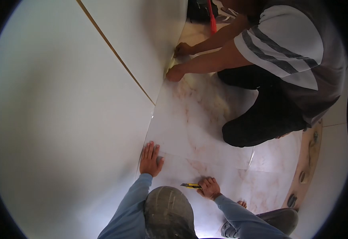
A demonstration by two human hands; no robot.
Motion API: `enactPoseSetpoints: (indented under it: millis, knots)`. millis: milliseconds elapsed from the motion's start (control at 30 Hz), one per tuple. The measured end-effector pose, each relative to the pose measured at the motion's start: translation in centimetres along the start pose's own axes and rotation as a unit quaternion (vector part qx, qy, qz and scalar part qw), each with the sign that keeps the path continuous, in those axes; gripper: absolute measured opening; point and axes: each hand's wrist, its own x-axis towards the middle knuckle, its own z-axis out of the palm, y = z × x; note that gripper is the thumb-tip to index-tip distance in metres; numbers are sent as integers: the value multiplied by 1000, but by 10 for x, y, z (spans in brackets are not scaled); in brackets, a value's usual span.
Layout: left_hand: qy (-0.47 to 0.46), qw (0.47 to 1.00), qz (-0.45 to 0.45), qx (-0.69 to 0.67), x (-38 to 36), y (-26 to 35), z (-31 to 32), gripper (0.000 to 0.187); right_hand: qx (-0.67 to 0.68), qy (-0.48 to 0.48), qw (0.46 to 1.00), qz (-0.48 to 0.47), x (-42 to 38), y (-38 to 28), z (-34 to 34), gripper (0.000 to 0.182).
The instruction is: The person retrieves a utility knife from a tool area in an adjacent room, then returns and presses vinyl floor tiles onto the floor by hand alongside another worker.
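My left hand (151, 160) lies flat on the marbled floor sheet (178, 133), fingers stretched along the edge where it meets the white wall (82, 131). In my right hand (210, 188) is a yellow and black utility knife (192, 186). Its tip points left, toward my left hand, and the hand rests low over the floor sheet. Between my two arms my knee (169, 207) shows in worn, dusty trousers. Farther up, a co-worker's two hands (175, 73) press at the wall's foot on a thin yellowish strip whose kind I cannot make out.
The co-worker kneels on the marbled surface, a dark trouser leg (257, 123) resting on it. Behind them lie a black bag (198, 11) and a red bar (212, 18). Small objects, one a dark round piece (292, 200), sit on the brown strip of floor (306, 159) at right.
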Motion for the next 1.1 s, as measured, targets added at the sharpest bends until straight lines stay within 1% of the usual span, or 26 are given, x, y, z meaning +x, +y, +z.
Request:
enactPoseSetpoints:
  millis: [167, 267, 367, 567, 667, 867, 1100]
  knots:
    - [4, 1000, 2, -4, -2, -2, 6, 72, -13, 4, 1000, -7, -4, 4, 8, 48]
    - [-3, 1000, -3, -7, -2, -2, 10, 72, -30, -10, 999, 6, -7, 4, 13, 47]
    - [-2, 1000, -3, 1, -2, -3, 11, 72, -31, 14, 999, -3, -7, 5, 15, 46]
    - [-2, 1000, -7, -1, -2, -3, 9, 71, -25, -23, 999, 6, -8, 5, 13, 46]
    - [1, 1000, -5, -3, -2, -2, 8, 71, -29, -23, 999, 9, -9, 3, 12, 46]
    - [6, 1000, -2, 1, -2, -2, 3, 72, -16, 2, 1000, 1, -5, 1, 9, 46]
    - [23, 1000, 4, -11, -1, 0, 3, 71, -13, 3, 1000, -1, -4, 0, 4, 45]
